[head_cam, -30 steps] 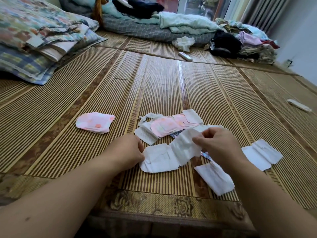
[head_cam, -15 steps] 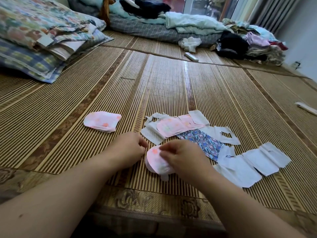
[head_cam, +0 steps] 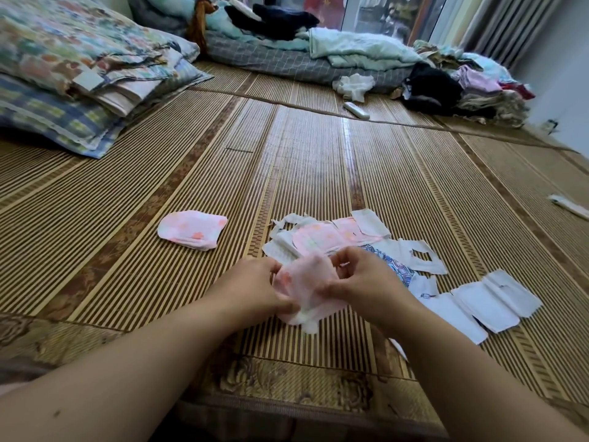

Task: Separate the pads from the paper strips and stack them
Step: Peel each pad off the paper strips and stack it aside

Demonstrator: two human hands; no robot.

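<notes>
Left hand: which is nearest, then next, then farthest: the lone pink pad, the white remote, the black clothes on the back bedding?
1. Lone pink pad, left of the left hand.
2. White remote, up the mat.
3. Black clothes, back middle.

We see the crumpled pad [head_cam: 306, 287] pale pink with faint orange-red blotches, the folded pad [head_cam: 191, 229] pink-white with orange flowers. The paper strips [head_cam: 497, 301] are white, the wrapper [head_cam: 396, 267] blue with a white pattern. The mat [head_cam: 312, 161] is striped tan and brown with a brown floral border; the pillow [head_cam: 63, 119] is blue-and-yellow checked.
</notes>
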